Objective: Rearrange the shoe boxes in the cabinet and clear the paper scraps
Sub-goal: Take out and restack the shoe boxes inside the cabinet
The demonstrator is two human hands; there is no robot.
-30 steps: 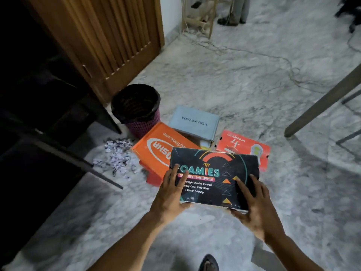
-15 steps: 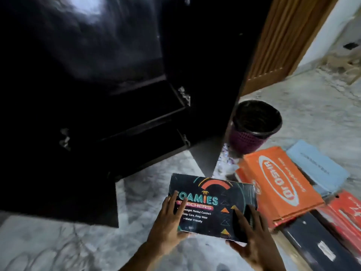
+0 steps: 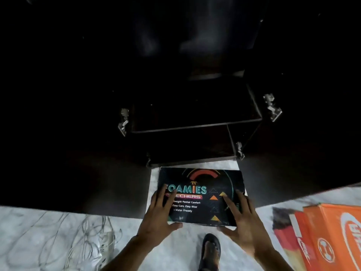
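Note:
I hold a black shoe box (image 3: 203,180) printed "FOAMIES SKECHERS" level in front of me, lid up. My left hand (image 3: 158,214) grips its near left corner, fingers spread over the lid. My right hand (image 3: 241,222) grips the near right corner the same way. Just beyond the box's far edge stands the dark open cabinet (image 3: 195,126), with an upper shelf and a lower compartment that both look bare. The paper scraps are out of view.
An orange shoe box (image 3: 336,233) and a red one (image 3: 300,231) lie on the marble floor at the right. A white power strip with tangled cables (image 3: 101,241) lies at the left. My sandalled foot (image 3: 210,251) is below the box. The cabinet doors stand open on both sides.
I have turned left with the black box, from the pile of boxes and the bin to squarely face the cabinet. The box now sits close to the lower compartment's opening.

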